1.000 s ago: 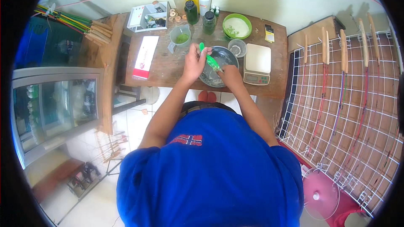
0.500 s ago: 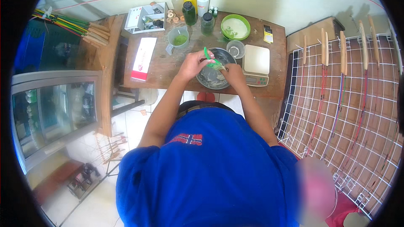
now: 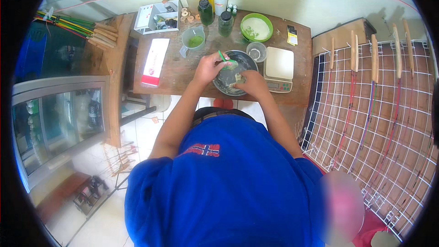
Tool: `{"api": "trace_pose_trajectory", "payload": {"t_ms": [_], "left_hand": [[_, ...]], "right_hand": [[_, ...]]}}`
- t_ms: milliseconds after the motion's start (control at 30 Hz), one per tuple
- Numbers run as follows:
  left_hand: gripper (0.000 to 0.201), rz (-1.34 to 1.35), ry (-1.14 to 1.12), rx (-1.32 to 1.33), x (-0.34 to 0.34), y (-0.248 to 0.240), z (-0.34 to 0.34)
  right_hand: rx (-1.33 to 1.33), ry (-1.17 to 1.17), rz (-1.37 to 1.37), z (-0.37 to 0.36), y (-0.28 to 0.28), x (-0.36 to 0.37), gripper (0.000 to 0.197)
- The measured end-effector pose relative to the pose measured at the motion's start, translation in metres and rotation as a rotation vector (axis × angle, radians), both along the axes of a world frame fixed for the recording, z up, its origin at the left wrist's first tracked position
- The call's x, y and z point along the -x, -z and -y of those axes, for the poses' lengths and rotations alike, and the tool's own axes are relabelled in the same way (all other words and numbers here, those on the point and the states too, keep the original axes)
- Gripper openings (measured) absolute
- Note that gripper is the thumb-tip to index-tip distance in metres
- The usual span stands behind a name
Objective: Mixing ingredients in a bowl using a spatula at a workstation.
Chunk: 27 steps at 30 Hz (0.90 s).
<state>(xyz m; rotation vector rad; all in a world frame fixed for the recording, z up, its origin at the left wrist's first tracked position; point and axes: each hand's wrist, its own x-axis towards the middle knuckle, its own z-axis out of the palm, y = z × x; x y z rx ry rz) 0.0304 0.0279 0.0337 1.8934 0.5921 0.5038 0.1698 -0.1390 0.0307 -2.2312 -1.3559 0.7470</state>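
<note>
My left hand (image 3: 210,67) grips a green spatula (image 3: 222,56) over the left side of a dark-coated metal bowl (image 3: 255,67). The spatula's handle points up past my fingers, and pale smears cover its green blade. Inside the bowl, my right hand (image 3: 254,83) has its fingers curled at a lump of pale, sticky dough (image 3: 238,80). Floury residue streaks the bowl's inner wall. Part of the dough is hidden by my right fingers.
A kitchen scale (image 3: 279,65) and a small clear cup (image 3: 256,51) stand right of the bowl. Behind are a green bowl of white powder (image 3: 270,26), dark-lidded jars (image 3: 225,24) and a measuring jug (image 3: 193,39). A white-and-red packet (image 3: 155,61) lies left.
My right hand has moved off the spatula's blade and down into the bowl, slightly toward me. My left hand still holds the spatula, a little further left.
</note>
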Motion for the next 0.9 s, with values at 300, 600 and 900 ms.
{"api": "trace_pose_trajectory", "payload": {"t_ms": [300, 600, 900], "left_hand": [[0.02, 0.011, -0.068, 0.08, 0.004, 0.003, 0.001], [0.025, 0.063, -0.142, 0.141, 0.004, 0.005, 0.003], [0.034, -0.084, -0.214, 0.136, 0.001, -0.009, -0.002]], "right_hand": [[0.033, -0.011, 0.033, 0.0, -0.006, -0.003, 0.044], [-0.228, -0.096, 0.131, 0.007, 0.007, -0.003, 0.047], [-0.373, -0.447, 0.586, -0.003, 0.012, 0.011, 0.045]]}}
